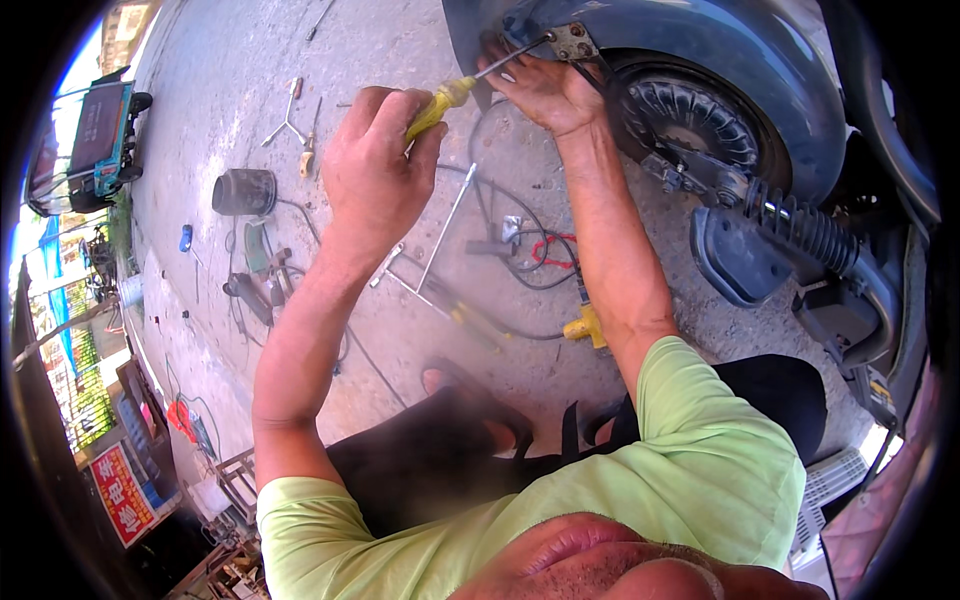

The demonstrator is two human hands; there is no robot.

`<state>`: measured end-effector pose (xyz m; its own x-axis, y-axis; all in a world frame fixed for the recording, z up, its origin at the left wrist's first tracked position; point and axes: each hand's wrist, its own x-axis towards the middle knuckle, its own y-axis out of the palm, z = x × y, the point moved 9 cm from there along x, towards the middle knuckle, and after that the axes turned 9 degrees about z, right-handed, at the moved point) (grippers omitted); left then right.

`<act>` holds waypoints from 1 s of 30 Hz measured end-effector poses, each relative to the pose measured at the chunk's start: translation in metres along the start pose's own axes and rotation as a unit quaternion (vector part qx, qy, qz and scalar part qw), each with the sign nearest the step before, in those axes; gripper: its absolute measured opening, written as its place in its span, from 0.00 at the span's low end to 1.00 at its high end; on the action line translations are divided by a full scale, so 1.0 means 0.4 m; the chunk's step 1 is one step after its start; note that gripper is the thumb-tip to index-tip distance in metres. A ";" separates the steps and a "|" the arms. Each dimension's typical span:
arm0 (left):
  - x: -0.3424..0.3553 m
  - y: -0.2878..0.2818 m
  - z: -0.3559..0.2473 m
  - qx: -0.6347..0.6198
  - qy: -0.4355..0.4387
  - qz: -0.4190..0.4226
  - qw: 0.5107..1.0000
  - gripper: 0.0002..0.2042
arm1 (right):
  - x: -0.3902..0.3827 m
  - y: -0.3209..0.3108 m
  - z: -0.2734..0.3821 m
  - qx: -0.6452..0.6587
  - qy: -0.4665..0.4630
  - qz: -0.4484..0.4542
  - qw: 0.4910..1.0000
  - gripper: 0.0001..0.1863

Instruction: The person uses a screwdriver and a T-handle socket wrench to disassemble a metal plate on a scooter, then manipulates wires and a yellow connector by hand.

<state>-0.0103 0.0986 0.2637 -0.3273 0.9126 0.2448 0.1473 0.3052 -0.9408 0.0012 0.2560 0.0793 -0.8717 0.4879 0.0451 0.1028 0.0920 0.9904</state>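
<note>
1. Nearest the camera, low in the frame, a lime-green shirt [700,470] is being worn, and both forearms are being stretched up and away from it toward the upper middle of the frame.
2. In the upper centre-left, the left hand [378,165] is being kept curled fully around the yellow handle of a screwdriver [452,97]; nothing else is being held by it.
3. The screwdriver's long axis is being laid on a slant, rising from the left hand toward the upper right, with the thin metal shaft being pointed at a small metal bracket [572,42] near the top edge.
4. Just right of that shaft, the right hand [540,90] is being pressed against the blue fender [720,40] just below the bracket, fingers bent; whether anything is being pinched in them cannot be told. This hand is lying nearer the bracket than the left.
5. Further right, the rear wheel [690,125] and a coiled black shock absorber [805,228] are being shown.
6. Beyond, on the concrete ground [220,120], scattered tools and a dark pot [243,192] are lying at the left.
</note>
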 end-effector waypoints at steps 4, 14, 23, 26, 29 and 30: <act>-0.003 0.021 0.048 -0.151 -0.078 0.039 0.985 0.14 | -0.002 0.003 0.000 -0.003 0.000 0.010 1.000 0.35; -0.003 0.102 0.109 -0.386 -0.253 0.210 0.862 0.15 | -0.003 0.006 0.002 -0.022 0.006 0.017 1.000 0.37; 0.005 0.006 0.055 -0.195 -0.140 0.035 0.970 0.13 | -0.005 0.006 0.001 -0.025 0.010 -0.007 1.000 0.37; -0.018 0.069 0.123 -0.552 -0.283 0.038 0.784 0.15 | -0.006 0.013 -0.004 -0.021 0.014 -0.003 1.000 0.37; -0.030 0.110 0.099 -0.624 -0.358 0.150 0.678 0.15 | -0.012 0.017 -0.001 -0.034 0.009 -0.014 0.999 0.37; -0.027 0.108 0.106 -0.597 -0.338 0.174 0.706 0.14 | -0.012 0.020 -0.003 -0.030 0.011 -0.013 0.999 0.37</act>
<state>-0.0400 0.0907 0.2104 -0.3886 0.7744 -0.4994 0.8790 0.4741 0.0512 0.0057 0.2535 0.0871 -0.8840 0.4669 0.0224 0.0526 0.0518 0.9973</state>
